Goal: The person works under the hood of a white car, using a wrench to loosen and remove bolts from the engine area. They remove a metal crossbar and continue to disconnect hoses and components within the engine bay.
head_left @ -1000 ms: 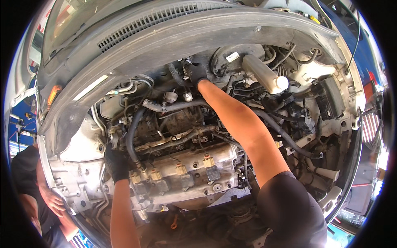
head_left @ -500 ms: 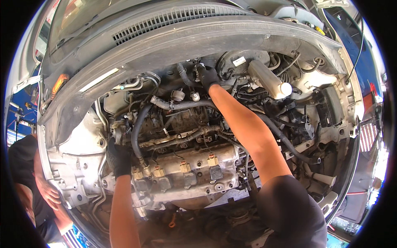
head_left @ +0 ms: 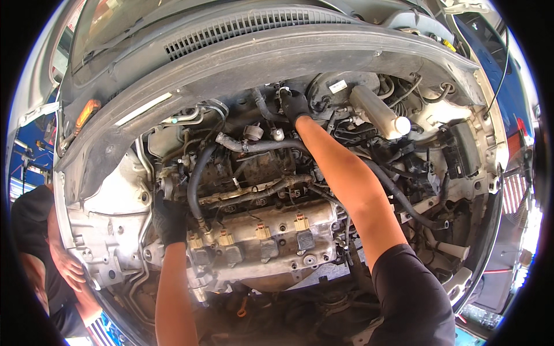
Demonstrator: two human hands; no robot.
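My left hand (head_left: 168, 222), in a dark glove, rests against the left end of the engine (head_left: 268, 245). Its fingers look stretched out along that end, though they blend into dark parts. At the back of the engine bay my right hand (head_left: 295, 106), also gloved, is closed around something by a small light-coloured fitting (head_left: 283, 92); the thing itself is hidden by the hand. A grey hose (head_left: 263, 106) runs down just left of that hand. Beneath my right forearm passes a thick coolant hose (head_left: 271, 145). Several ignition coils (head_left: 264, 248) with tan connectors sit along the engine's top.
A pale reservoir (head_left: 378, 112) and a round black brake booster (head_left: 334, 95) stand right of my right hand. The cowl (head_left: 242, 63) overhangs the back. An orange-handled tool (head_left: 88, 113) lies at the left fender. Another person (head_left: 49, 254) is at the left edge.
The view has shifted slightly, so the engine bay sits a little further right. Both hands stay at the same places; my right hand has turned slightly around the fitting.
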